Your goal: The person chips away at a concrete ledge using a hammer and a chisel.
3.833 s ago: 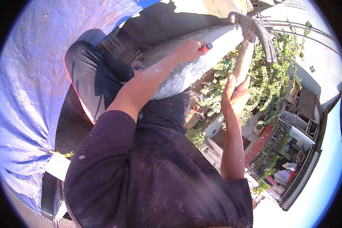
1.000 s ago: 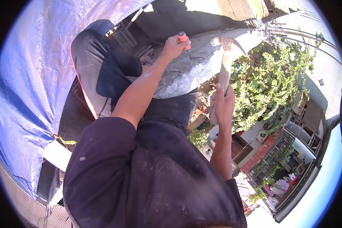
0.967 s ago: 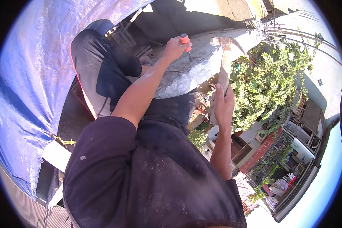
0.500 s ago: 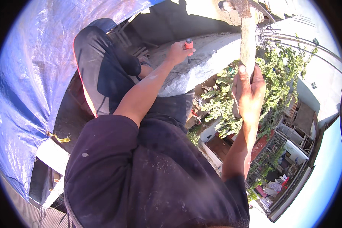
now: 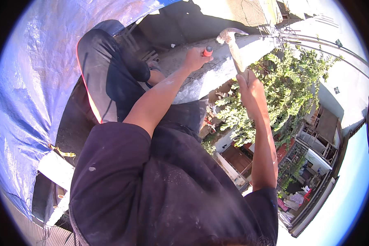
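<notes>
My left hand (image 5: 194, 60) is closed around a chisel with a red handle (image 5: 208, 51) and a dark end cap. The tool stands over the rough grey-white concrete ledge (image 5: 229, 67); its lower end is hidden by my fingers. In my right hand (image 5: 253, 92) is a claw hammer (image 5: 237, 55), gripped by its wooden handle. Its metal head hangs above the ledge, a little up and right of the chisel's end cap, and does not touch it.
My bent leg (image 5: 106, 69) in dark trousers rests left of the ledge. A blue tarp (image 5: 28, 94) covers the left side. Leafy branches (image 5: 274, 90) grow beyond the ledge, with thin rods (image 5: 324, 45) above them. A house (image 5: 311, 164) lies lower down at right.
The hammer has swung down and left, from upright at the top right toward the chisel. My left hand and the chisel have shifted only slightly, the handle tilting a little.
</notes>
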The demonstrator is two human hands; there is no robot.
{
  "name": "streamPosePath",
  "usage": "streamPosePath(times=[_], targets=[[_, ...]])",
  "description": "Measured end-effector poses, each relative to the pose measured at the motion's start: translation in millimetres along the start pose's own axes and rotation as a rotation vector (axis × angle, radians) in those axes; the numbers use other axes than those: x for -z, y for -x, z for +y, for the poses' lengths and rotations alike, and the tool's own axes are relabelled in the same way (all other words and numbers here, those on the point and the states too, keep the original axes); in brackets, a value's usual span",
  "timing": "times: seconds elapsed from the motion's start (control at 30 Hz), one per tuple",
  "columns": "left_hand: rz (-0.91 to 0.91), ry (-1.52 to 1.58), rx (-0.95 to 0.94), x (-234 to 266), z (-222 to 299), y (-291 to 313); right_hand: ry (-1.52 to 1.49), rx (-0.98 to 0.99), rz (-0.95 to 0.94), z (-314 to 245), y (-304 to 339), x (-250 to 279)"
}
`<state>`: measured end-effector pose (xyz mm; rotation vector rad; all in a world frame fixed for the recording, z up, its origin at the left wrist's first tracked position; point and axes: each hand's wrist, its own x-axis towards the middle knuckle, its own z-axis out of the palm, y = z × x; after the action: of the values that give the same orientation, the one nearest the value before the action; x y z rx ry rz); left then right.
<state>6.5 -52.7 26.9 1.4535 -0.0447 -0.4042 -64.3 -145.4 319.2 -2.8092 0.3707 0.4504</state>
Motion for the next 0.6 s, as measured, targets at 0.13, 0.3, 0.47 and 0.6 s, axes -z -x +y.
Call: streamPosePath(times=[0.13,0.3,0.47,0.6], targets=[[0.058,-0.039,-0.041,1,-8,-4,-0.341,0.098,0.232,-42,9,32],[0.026,-0.041,-0.017,4,2,0,-0.166,0.157,0.37,-44,0,-1],[-0.024,-0.211,-0.056,3,23,10,0.254,0.051,-0.071,8,-17,-28],[0.031,-0.036,-0.024,5,-1,-1,-0.017,0.003,0.083,-50,11,15]])
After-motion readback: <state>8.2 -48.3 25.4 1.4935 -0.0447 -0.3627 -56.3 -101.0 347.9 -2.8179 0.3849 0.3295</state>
